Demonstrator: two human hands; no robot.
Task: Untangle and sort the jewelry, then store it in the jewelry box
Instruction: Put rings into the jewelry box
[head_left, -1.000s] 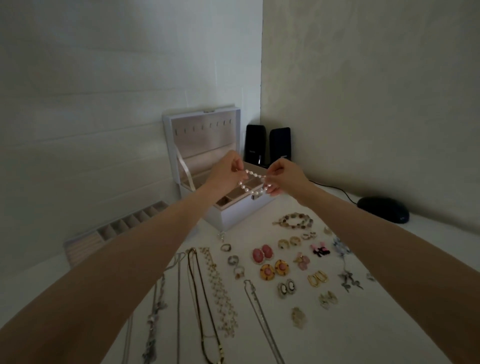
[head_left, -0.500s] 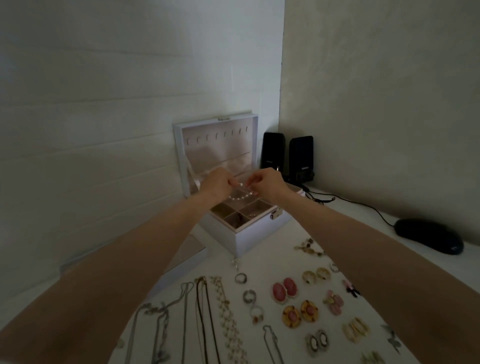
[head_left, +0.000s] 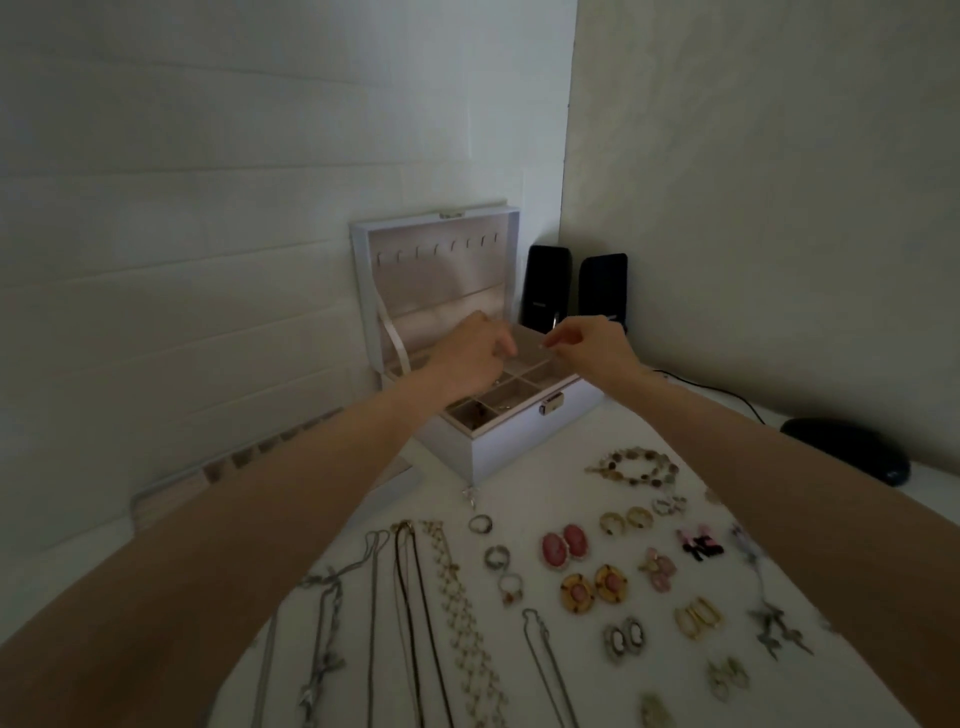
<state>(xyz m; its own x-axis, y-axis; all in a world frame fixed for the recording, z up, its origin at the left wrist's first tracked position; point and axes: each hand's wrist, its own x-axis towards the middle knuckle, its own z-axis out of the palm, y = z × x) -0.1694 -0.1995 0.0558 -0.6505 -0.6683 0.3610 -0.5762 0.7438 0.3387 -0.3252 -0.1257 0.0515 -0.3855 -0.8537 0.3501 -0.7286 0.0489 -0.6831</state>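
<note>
Seemingly stowing a piece: hovering the left hand (head_left: 470, 358), fingers curled downward, and the right hand (head_left: 587, 345), fingertips nearly meeting, over the compartments of the open jewelry box (head_left: 514, 441) near the desk's (head_left: 540, 488) far corner; not managing to tell gripping from letting go on either. Next, likely reaching toward the near edge for rings (head_left: 497, 557), earrings (head_left: 563, 543) or necklaces (head_left: 409, 597) lying in rows, clearing the beaded bracelet (head_left: 636, 465) before the box
</note>
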